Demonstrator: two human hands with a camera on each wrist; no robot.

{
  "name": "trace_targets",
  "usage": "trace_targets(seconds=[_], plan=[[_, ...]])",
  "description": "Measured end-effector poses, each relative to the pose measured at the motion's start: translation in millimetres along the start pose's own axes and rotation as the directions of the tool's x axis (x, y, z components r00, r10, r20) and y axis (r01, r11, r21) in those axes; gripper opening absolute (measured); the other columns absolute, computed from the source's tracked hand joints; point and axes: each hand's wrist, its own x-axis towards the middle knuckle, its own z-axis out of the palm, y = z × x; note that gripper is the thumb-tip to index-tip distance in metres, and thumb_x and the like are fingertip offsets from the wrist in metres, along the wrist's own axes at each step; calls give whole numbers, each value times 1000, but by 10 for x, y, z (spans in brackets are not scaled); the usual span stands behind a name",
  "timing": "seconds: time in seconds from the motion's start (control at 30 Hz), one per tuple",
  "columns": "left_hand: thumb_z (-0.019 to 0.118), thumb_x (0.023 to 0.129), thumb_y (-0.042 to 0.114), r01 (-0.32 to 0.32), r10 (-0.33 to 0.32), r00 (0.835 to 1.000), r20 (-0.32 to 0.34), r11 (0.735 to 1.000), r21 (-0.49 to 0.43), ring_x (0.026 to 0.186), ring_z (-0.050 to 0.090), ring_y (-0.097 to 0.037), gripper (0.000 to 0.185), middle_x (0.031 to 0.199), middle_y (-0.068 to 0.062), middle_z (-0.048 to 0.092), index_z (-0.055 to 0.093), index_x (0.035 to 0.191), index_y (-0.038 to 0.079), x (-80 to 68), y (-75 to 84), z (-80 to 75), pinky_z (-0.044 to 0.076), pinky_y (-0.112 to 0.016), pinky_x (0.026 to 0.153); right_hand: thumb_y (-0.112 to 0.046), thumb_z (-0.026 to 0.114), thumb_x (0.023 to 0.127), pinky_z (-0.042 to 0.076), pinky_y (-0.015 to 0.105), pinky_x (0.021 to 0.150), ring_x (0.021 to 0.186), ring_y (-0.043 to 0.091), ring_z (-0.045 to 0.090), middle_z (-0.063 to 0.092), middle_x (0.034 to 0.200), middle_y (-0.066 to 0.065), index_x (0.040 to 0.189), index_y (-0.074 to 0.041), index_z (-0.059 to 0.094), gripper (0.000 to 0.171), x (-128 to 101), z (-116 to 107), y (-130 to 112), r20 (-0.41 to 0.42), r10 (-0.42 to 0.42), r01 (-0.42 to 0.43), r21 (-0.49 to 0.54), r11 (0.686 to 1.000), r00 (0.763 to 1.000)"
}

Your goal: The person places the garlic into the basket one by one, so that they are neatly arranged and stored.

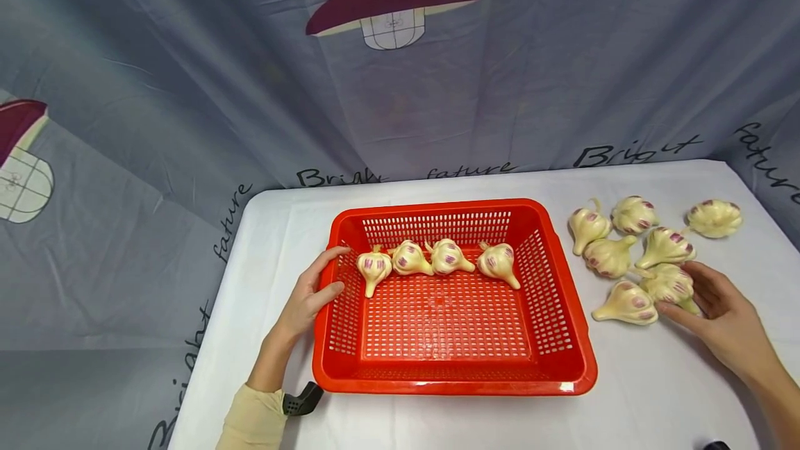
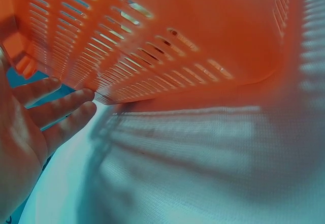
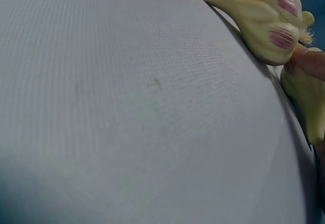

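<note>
Right hand (image 1: pixel 719 314): fingers loosely spread, touching nearest garlic bulb (image 1: pixel 670 285), lower right.
Left hand (image 1: pixel 310 292): open, steadying red basket (image 1: pixel 565 311) edge.

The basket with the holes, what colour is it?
The basket is bright red all over; the head view shows it best, with the left hand on its side.

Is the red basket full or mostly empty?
Mostly empty: the red basket holds four garlic bulbs in a row along its far side; its remaining floor is bare.

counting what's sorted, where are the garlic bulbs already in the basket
Head view: four garlic bulbs lie in a row along the red basket's far wall, near the left hand.
</note>
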Motion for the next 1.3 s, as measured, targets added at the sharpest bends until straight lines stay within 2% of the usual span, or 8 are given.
trace_targets(seconds=[0.1,0.3,0.47,0.67,0.87,1.0,1.1,1.3], plan=[[53,95,6,-4,4,1000,0,1000,3,104,61,-47,53,140,-25,47,45,148,11,-2,0,2,62,-43,73,-7,77,89,19,0,104,140,-5,24,29,160,6,161,-14,23,90,32,9,-18,12,-24,24,4,1000,1000],[53,95,8,-5,5,1000,-4,1000,16,104,61,-45,54,140,-25,47,45,147,12,6,2,2,62,-42,73,3,77,86,20,-1,102,131,-8,29,37,144,-14,160,-15,24,93,57,-15,-22,45,-106,103,59,993,993],[53,94,8,-4,4,1000,-4,1000,16,105,61,-45,54,140,-25,47,45,147,12,9,1,0,62,-42,73,5,76,85,18,-1,102,131,-8,28,35,144,-15,160,-14,23,94,61,-28,-15,72,-138,133,64,989,988],[53,95,8,-17,17,1000,2,1000,14,104,61,-46,53,139,-26,48,45,148,11,23,0,-1,62,-42,73,-5,81,84,28,-3,90,116,-16,37,42,127,-28,152,-9,42,78,67,-24,-31,27,-100,101,-15,995,995],[52,94,7,-16,15,1000,6,1000,14,104,61,-48,54,139,-26,48,45,148,12,28,0,5,62,-42,72,-12,83,85,28,-5,88,111,-19,35,40,122,-33,150,-5,44,76,31,-53,-37,11,-45,45,-64,997,999],[53,93,8,-12,12,1000,-5,999,33,107,59,-47,54,140,-25,48,46,147,12,14,-5,1,61,-41,75,1,80,83,39,0,78,102,-14,46,49,118,-29,141,-19,52,68,28,-132,-78,20,-55,54,51,997,998],[53,93,8,-9,9,1000,-11,999,37,107,59,-47,54,140,-25,48,46,147,12,5,-5,-1,61,-40,75,14,77,80,41,4,66,90,-9,50,55,114,-23,133,-30,54,73,33,-187,-152,11,-75,72,151,986,997],[52,93,8,-9,10,1000,-12,999,40,106,60,-47,55,139,-25,49,46,147,12,4,-2,2,62,-41,74,25,71,77,44,3,69,91,-8,52,54,113,-18,132,-30,52,80,16,-280,-402,21,-114,108,209,972,993]])
